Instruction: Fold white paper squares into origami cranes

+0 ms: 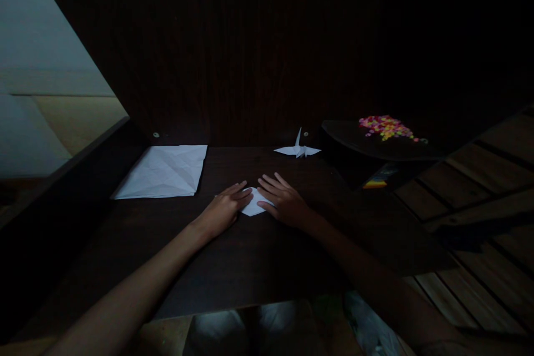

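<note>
A small folded piece of white paper (pixel 253 207) lies flat on the dark desk top between my hands. My left hand (pixel 225 207) rests on its left side, fingers stretched out across it. On the right side lies my right hand (pixel 283 200), palm down with the fingers spread. Both hands cover the paper's outer parts, so its full outline is hidden. Beyond my right hand, near the back panel, a white origami crane (pixel 297 150) stands with its wings out.
Creased white paper sheets (pixel 162 172) lie at the back left. Several small pink, yellow and red pieces (pixel 387 127) are heaped on a dark curved shelf (pixel 346 132) at the right. A raised side board (pixel 70 178) bounds the desk (pixel 233 272) on the left.
</note>
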Action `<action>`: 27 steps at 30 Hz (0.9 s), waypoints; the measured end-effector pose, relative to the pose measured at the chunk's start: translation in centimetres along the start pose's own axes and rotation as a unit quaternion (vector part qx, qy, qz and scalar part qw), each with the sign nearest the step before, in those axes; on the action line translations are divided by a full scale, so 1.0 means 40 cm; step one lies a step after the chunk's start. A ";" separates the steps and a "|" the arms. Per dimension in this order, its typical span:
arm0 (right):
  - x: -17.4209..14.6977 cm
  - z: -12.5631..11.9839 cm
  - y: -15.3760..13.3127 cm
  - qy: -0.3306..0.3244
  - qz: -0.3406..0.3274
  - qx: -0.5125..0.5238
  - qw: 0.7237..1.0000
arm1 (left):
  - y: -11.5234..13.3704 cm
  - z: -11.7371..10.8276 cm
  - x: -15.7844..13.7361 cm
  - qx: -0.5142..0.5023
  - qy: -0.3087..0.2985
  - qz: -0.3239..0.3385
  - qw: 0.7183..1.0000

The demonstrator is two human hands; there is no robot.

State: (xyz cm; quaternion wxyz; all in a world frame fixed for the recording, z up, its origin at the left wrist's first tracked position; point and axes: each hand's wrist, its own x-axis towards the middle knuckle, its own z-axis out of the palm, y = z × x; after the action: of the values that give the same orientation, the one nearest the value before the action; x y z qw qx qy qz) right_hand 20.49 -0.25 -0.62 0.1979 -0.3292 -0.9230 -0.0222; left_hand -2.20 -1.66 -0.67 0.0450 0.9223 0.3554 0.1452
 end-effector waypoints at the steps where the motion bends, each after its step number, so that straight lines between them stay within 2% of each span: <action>1: 0.000 0.004 -0.003 -0.009 -0.003 0.004 1.000 | -0.003 0.003 -0.001 0.002 -0.002 -0.006 1.000; 11: -0.008 0.012 -0.023 -0.096 0.016 0.045 0.994 | 0.037 0.008 0.004 0.001 0.016 -0.050 0.999; 15: -0.012 0.007 -0.024 -0.099 0.033 0.033 0.994 | 0.035 0.022 0.004 0.007 0.020 -0.058 0.998; 22: -0.015 0.010 -0.007 -0.099 0.046 -0.004 0.994 | 0.023 0.022 0.001 0.019 -0.008 -0.071 0.997; 27: -0.011 0.016 0.004 -0.079 0.050 0.000 0.996 | 0.016 0.015 -0.003 0.045 -0.004 -0.112 0.993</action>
State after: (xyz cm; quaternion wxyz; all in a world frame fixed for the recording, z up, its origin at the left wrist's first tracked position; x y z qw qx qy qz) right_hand 20.67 -0.27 -1.39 0.1249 -0.3758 -0.9181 0.0141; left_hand -1.69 -2.21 -1.16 0.0209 0.8782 0.4627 0.1197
